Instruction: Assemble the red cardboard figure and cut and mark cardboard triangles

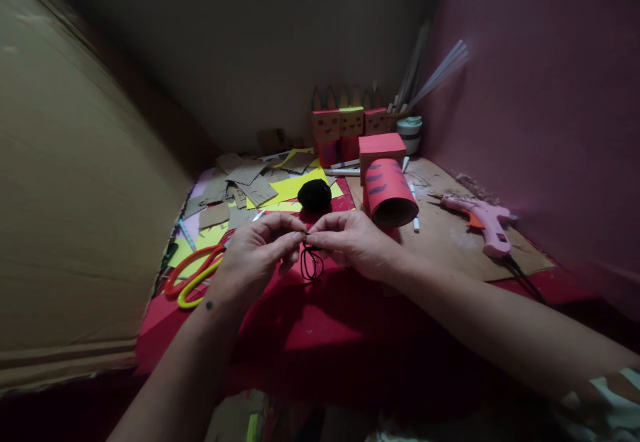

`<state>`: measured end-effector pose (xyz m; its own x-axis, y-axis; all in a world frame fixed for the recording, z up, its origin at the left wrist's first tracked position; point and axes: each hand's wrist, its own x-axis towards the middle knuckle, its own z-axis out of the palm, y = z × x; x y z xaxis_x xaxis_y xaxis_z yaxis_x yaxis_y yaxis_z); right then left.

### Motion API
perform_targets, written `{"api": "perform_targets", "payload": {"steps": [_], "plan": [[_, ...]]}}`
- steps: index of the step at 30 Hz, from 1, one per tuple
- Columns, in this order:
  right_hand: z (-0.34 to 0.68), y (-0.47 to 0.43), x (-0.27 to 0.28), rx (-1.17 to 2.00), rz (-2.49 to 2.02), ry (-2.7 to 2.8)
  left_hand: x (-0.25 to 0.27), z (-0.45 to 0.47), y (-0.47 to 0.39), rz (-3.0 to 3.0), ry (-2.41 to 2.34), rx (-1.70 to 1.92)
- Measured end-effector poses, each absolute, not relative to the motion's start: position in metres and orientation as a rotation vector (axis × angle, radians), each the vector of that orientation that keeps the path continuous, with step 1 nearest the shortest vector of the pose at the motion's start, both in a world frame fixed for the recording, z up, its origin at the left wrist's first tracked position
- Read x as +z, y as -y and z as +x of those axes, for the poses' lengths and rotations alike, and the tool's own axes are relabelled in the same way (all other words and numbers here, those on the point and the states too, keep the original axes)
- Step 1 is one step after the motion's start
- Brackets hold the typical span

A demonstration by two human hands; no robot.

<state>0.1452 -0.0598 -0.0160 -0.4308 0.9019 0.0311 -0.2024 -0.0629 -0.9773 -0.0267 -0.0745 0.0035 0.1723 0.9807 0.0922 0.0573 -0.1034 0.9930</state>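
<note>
My left hand [265, 249] and my right hand [355, 243] meet over the middle of the red table, thumbs pinched against fingers. Between the fingertips runs a thin black cord [312, 265], whose loops hang below them. Just behind my hands sits a ball of black yarn [315, 195]. Scissors [195, 275] with red and yellow handles lie by my left wrist. Beyond my right hand, a red tube [391, 192] with dark stripes lies with its open end toward me, joined to a red-topped cardboard box [383, 147].
Cardboard scraps [250, 179] and yellow paper [295, 189] cover the back left. A pink glue gun [483, 221] rests on a cardboard sheet [463, 255] at right. Box-headed cardboard figures [351, 122], a lidded cup [409, 135] and glue sticks [443, 69] stand at the back.
</note>
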Motion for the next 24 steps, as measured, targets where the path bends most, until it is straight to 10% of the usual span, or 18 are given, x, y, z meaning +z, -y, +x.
{"api": "perform_targets", "payload": {"steps": [24], "plan": [[0.149, 0.060, -0.019, 2.173, -0.707, 1.112, -0.001, -0.021, 0.090, 1.539, -1.019, 1.339]]}}
